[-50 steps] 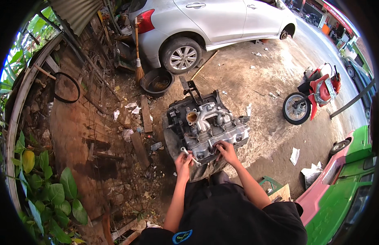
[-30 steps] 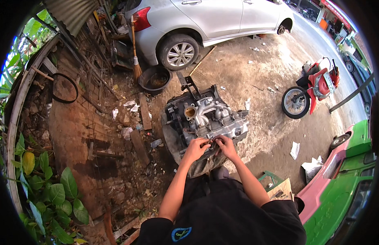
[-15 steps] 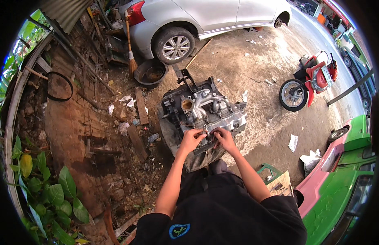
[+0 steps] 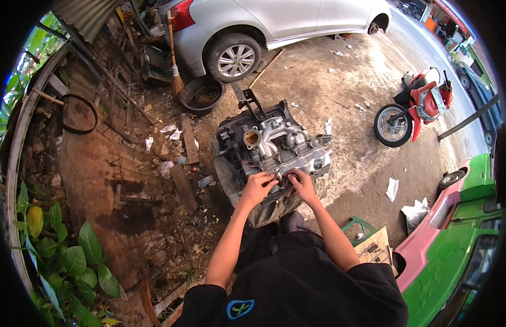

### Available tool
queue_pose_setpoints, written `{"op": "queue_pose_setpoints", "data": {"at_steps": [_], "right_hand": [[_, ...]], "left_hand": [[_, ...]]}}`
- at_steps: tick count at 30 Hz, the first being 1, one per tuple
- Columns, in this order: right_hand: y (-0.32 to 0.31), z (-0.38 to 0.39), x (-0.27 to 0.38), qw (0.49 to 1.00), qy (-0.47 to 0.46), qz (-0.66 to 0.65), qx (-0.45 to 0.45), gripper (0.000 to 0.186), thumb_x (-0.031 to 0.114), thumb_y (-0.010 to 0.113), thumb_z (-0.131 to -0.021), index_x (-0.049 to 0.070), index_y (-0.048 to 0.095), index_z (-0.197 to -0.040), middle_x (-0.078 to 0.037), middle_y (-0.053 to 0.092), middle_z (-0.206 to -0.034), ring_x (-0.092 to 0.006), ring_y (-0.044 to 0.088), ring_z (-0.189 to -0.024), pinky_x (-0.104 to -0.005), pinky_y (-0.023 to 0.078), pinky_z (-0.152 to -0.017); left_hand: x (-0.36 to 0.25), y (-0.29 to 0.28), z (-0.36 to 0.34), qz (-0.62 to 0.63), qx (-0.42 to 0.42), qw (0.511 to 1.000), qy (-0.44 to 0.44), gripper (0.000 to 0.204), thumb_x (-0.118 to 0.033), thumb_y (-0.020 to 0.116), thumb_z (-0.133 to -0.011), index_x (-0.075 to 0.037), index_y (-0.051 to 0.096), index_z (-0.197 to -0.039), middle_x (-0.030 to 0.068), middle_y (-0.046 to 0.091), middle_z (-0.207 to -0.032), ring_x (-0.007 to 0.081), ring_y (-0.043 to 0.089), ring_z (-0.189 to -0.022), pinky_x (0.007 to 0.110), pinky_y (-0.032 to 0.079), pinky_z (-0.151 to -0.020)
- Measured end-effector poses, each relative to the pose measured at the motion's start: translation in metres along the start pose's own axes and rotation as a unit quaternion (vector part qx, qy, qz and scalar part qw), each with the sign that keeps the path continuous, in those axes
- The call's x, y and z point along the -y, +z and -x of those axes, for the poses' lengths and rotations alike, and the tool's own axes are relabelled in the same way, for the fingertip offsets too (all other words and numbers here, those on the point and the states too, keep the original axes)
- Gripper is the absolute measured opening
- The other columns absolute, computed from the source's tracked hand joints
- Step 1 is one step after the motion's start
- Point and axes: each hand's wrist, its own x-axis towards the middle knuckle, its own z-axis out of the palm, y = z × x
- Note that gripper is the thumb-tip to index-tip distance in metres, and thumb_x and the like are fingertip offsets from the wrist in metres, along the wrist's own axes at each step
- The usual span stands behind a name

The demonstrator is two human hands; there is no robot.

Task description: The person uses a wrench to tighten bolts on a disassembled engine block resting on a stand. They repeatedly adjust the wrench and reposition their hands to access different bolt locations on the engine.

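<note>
An engine (image 4: 280, 144) with a silver intake manifold and a round brassy opening stands in front of me. Both hands are at its near side, close together. The fingers of my left hand (image 4: 258, 187) are bent inward at the near edge of the silver cover (image 4: 303, 162). Across a small gap, my right hand (image 4: 301, 184) also has its fingers curled against that edge. Between the fingertips shows a small dark part, too small to name. What either hand pinches is hidden by the fingers.
A black basin (image 4: 202, 95) and a broom (image 4: 176, 76) stand near a silver car (image 4: 234, 57). Right are a red motorcycle (image 4: 414, 109) and a green and pink vehicle (image 4: 455, 234). A board with tools (image 4: 376, 248) lies near my right elbow. Wood planks (image 4: 189, 139) lie left.
Both hands stay at the engine's near edge, with only slight finger movement. The whole view has shifted a little.
</note>
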Motion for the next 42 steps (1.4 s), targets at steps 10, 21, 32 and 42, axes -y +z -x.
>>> {"op": "queue_pose_setpoints", "data": {"at_steps": [10,21,32,42], "right_hand": [[-0.001,0.0,-0.002,0.999,0.03,-0.014,0.003,0.02,0.01,0.051,-0.104,-0.003,0.065,-0.111,-0.012,0.071,-0.079,-0.0218,0.071,-0.054,-0.0309,0.051,-0.047],[-0.002,0.0,0.0,1.0,0.004,0.027,0.009,0.021,0.011,0.052,-0.104,-0.004,0.064,-0.111,-0.011,0.068,-0.078,-0.0215,0.069,-0.052,-0.0317,0.051,-0.046],[-0.005,-0.006,-0.002,0.999,0.02,0.0,0.03,0.022,0.01,0.052,-0.103,-0.005,0.065,-0.111,-0.011,0.067,-0.076,-0.0213,0.068,-0.05,-0.0322,0.052,-0.044],[-0.003,0.001,0.001,1.0,-0.009,0.006,0.015,0.02,0.007,0.052,-0.103,-0.005,0.065,-0.11,-0.012,0.07,-0.083,-0.0217,0.07,-0.053,-0.0329,0.053,-0.045]], "left_hand": [[0.016,0.004,0.031,0.088,-0.085,0.992,-0.03,0.012,-0.002,0.074,-0.09,0.006,0.075,-0.098,0.0112,0.072,-0.089,0.0187,0.07,-0.078,0.033,0.053,-0.068],[0.088,0.048,0.121,0.571,-0.339,0.727,-0.176,0.013,0.006,0.066,-0.094,-0.003,0.058,-0.099,0.0099,0.068,-0.096,0.0209,0.066,-0.084,0.033,0.054,-0.082],[0.029,-0.004,0.056,0.374,-0.175,0.907,-0.079,0.013,-0.003,0.055,-0.104,0.005,0.065,-0.099,0.0064,0.063,-0.092,0.0125,0.058,-0.077,0.03,0.048,-0.072],[-0.016,0.001,-0.001,0.034,-0.005,0.999,-0.003,0.018,-0.01,0.063,-0.101,0.007,0.068,-0.101,0.0149,0.059,-0.086,0.0285,0.053,-0.067,0.042,0.041,-0.064]]}}
